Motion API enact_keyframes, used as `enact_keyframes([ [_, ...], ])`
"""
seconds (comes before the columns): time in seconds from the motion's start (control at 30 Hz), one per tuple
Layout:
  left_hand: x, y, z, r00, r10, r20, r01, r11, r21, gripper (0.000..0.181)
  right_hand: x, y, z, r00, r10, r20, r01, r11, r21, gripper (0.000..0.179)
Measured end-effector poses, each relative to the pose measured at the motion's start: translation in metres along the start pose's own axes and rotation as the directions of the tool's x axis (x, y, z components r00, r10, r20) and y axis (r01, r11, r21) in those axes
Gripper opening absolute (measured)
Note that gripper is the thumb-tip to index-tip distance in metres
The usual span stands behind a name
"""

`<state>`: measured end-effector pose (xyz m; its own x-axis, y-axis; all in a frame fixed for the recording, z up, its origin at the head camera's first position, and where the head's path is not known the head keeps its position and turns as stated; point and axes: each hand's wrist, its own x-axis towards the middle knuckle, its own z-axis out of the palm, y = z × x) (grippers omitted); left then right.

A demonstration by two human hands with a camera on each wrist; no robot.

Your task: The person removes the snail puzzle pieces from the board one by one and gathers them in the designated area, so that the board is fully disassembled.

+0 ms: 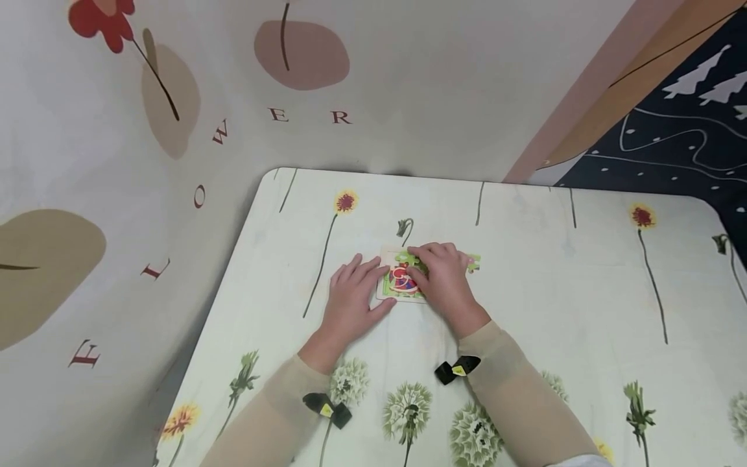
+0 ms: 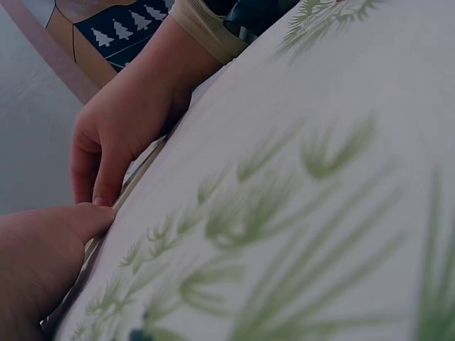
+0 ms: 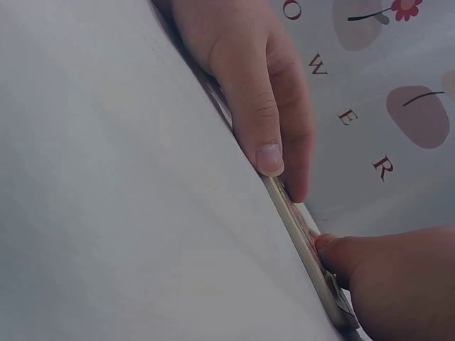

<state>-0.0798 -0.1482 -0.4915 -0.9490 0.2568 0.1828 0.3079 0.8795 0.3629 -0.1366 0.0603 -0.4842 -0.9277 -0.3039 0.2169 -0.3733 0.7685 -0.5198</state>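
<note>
Head view: jigsaw puzzle (image 1: 401, 285); left hand (image 1: 351, 299), fingers spread; right hand (image 1: 447, 279), grip unclear; sideways pressure could shift puzzle

Left of the small flat rectangular puzzle board with a colourful picture (image 1: 403, 288), the left hand (image 1: 350, 298) blocks entry along that edge; the right hand (image 1: 448, 279) covers its right part. Nearer than the board, the two beige-sleeved forearms (image 1: 528, 402) flank a open lane over the white flower-printed tabletop (image 1: 403, 344), narrowed by black wrist-worn devices with yellow labels (image 1: 446, 373). Right of the board, past a green-and-pink flat piece (image 1: 474, 263), wide room lies open. Beyond the board, passage runs to the pale printed wall covering (image 1: 420, 123), a barrier.
</note>
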Motion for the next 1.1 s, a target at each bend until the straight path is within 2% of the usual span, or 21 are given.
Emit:
enact_keyframes([
  [0.3,0.001,0.000,0.000,1.000,0.000,-0.005,0.000,1.000,-0.010,0.059,0.000,0.000,0.000,0.999,-0.037,-0.003,0.037,0.999,-0.037,0.039],
  [0.47,0.000,0.000,-0.001,1.000,0.004,-0.017,-0.005,1.000,-0.020,0.059,0.000,0.001,0.000,0.999,-0.038,-0.038,0.037,0.999,-0.036,0.036],
  [0.6,0.000,0.000,-0.002,1.000,-0.004,-0.011,0.004,1.000,-0.018,0.059,-0.001,0.002,0.000,0.998,-0.026,-0.051,0.024,0.999,-0.041,0.035],
  [0.83,0.000,-0.001,-0.003,1.000,-0.009,-0.004,0.009,1.000,-0.012,0.059,-0.007,0.003,-0.006,1.000,-0.008,-0.013,0.007,0.997,-0.070,0.036],
  [1.1,-0.001,0.001,-0.001,1.000,-0.013,0.005,0.013,1.000,-0.020,0.060,-0.014,0.013,-0.014,0.999,0.024,-0.024,-0.026,0.997,-0.071,0.036],
])
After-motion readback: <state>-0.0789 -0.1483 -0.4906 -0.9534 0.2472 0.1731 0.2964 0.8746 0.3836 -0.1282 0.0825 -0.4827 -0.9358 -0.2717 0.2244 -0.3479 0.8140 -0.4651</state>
